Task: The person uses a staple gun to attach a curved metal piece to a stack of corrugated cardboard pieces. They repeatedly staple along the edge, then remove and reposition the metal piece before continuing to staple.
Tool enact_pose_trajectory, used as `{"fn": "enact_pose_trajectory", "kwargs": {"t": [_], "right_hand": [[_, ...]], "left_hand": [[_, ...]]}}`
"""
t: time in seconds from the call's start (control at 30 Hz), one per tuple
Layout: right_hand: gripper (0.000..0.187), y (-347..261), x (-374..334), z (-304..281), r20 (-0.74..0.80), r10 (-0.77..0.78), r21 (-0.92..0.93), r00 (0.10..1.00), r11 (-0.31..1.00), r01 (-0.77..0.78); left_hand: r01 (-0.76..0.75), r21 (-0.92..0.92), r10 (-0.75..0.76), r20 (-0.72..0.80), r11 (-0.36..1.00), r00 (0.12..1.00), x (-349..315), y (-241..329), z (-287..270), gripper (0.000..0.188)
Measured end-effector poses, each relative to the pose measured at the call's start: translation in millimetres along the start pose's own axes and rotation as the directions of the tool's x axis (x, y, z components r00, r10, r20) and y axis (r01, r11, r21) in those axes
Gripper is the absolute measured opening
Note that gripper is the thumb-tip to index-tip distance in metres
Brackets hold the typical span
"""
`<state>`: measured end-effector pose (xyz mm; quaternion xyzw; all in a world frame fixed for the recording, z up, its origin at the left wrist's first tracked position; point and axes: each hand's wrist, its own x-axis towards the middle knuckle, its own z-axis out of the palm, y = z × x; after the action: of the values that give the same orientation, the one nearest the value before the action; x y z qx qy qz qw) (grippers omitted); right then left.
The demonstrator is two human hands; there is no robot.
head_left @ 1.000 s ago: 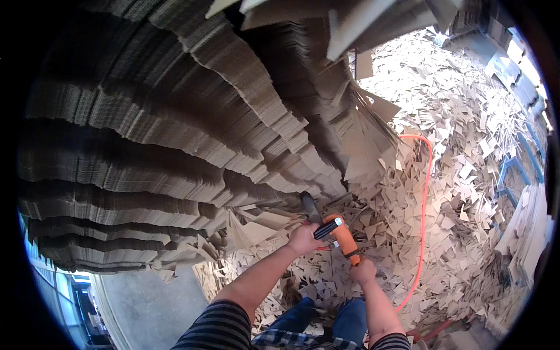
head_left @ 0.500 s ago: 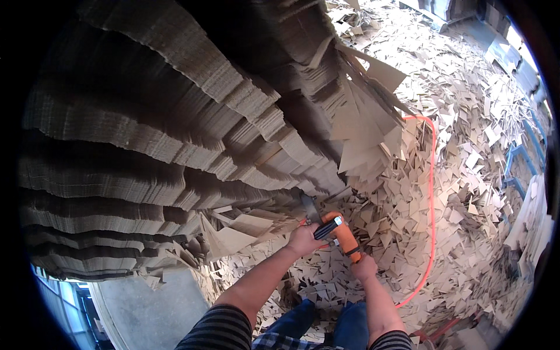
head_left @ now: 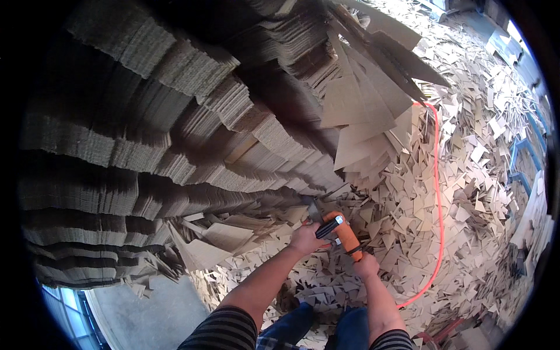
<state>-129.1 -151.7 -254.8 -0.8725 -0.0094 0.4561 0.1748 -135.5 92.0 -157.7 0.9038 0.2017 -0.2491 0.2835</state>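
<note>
Hands: left hand [head_left: 306, 238] and right hand [head_left: 366, 265] both clenched on orange power tool [head_left: 341, 231], frame centre; tool tip hidden against cardboard stack [head_left: 175, 146].

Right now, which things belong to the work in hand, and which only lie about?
In use: orange tool, left hand, right hand, cardboard stacks, orange hose.
Lying about: cardboard scraps, blue frame.

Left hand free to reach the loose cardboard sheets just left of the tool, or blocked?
Probably not freely: the left hand is gripping the orange tool, as is the right hand. The way to the loose sheets looks open, though.
</note>
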Motion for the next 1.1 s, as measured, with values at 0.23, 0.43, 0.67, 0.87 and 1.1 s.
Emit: {"fn": "enact_pose_trajectory", "kwargs": {"t": [0.23, 0.43, 0.67, 0.87, 1.1], "right_hand": [[0.031, 6, 25, 14, 0.000, 0.031, -0.002, 1.000, 1.000, -0.031], [0.031, -2, 27, 7, 0.029, 0.095, -0.030, 0.995, 0.995, -0.094], [0.034, -25, 26, -9, 0.112, 0.146, -0.094, 0.983, 0.986, -0.136], [0.036, -20, 31, -8, 0.091, 0.125, -0.068, 0.988, 0.991, -0.119], [0.035, -20, 0, -4, 0.054, 0.093, -0.041, 0.994, 0.995, -0.091]], "left_hand": [[0.053, 0.013, -0.053, 0.010, 0.998, 0.999, 35, -28, 25, 0.033], [0.063, -0.108, -0.065, -0.008, 0.992, 0.998, 43, -27, 20, 0.034], [-0.101, -0.168, 0.081, -0.124, 0.981, 0.989, 77, -71, 50, 0.036], [0.025, -0.232, -0.025, 0.006, 0.972, 1.000, 91, -61, 36, 0.036], [0.041, -0.494, -0.034, 0.024, 0.868, 0.999, 69, -71, 36, 0.036]]}}
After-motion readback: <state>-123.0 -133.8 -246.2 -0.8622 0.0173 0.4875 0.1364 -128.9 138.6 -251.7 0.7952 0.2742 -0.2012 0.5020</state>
